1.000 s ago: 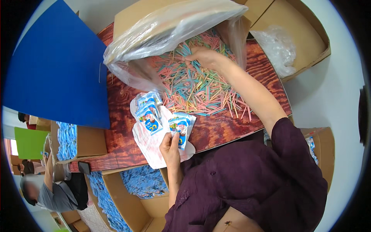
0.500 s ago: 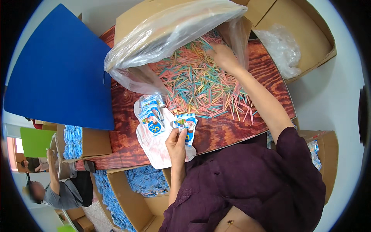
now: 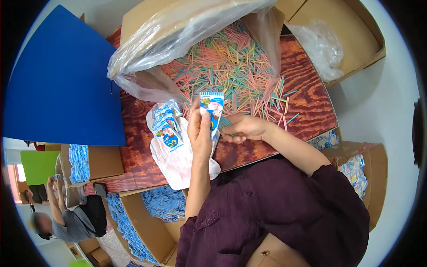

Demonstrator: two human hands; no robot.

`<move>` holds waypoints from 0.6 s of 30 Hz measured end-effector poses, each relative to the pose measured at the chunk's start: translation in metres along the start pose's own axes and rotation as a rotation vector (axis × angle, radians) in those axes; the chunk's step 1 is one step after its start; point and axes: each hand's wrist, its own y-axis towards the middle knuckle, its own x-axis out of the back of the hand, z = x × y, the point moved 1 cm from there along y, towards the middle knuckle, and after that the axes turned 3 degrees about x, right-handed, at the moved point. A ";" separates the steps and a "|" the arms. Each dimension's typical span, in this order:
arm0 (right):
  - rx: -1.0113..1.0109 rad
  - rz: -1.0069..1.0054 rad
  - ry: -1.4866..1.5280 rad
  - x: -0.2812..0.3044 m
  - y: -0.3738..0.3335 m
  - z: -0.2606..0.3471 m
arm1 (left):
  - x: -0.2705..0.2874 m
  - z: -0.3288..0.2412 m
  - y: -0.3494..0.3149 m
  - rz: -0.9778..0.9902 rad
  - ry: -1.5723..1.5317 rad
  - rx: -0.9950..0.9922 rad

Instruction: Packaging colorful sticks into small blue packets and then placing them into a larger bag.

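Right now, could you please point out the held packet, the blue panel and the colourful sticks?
Held packet (image 3: 213, 108), head view: printed front.
Blue panel (image 3: 62, 80), head view: middle.
Colourful sticks (image 3: 222, 66), head view: pile's middle.

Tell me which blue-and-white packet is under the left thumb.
The front packet in the left hand, seen against the coloured sticks. The other packets nearby lie overlapping on the white cloth, untouched.

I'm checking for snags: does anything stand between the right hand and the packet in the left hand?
Nothing visible does. The right hand is close beside the lower end of the blue-and-white packet that the left hand holds; whether it touches the packet is unclear.
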 end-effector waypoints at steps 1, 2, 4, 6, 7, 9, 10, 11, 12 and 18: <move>-0.013 -0.017 -0.002 -0.003 -0.002 -0.003 | -0.001 0.000 -0.004 0.030 -0.056 0.094; -0.023 -0.035 -0.005 -0.006 -0.005 -0.004 | -0.006 -0.004 -0.009 0.063 -0.112 0.188; -0.026 -0.078 0.047 -0.003 -0.006 -0.010 | -0.011 0.011 -0.019 0.092 -0.023 0.201; 0.025 0.004 0.212 0.013 -0.006 -0.024 | -0.019 0.010 -0.029 0.171 0.187 0.191; -0.005 -0.009 0.213 0.017 -0.006 -0.027 | -0.018 0.012 -0.031 0.132 0.085 0.218; -0.001 -0.093 0.083 0.006 -0.010 -0.019 | -0.016 0.013 -0.035 0.091 -0.019 0.250; 0.003 -0.173 -0.051 0.002 -0.011 -0.017 | -0.011 0.009 -0.037 -0.045 -0.188 0.290; 0.104 -0.240 -0.146 0.000 -0.013 -0.018 | -0.007 0.006 -0.038 -0.178 -0.356 0.329; 0.102 -0.243 -0.142 0.000 -0.014 -0.024 | 0.000 0.008 -0.039 -0.244 -0.345 0.286; 0.598 -0.354 -0.851 0.009 -0.021 -0.055 | 0.026 0.006 -0.058 -0.215 -0.319 0.283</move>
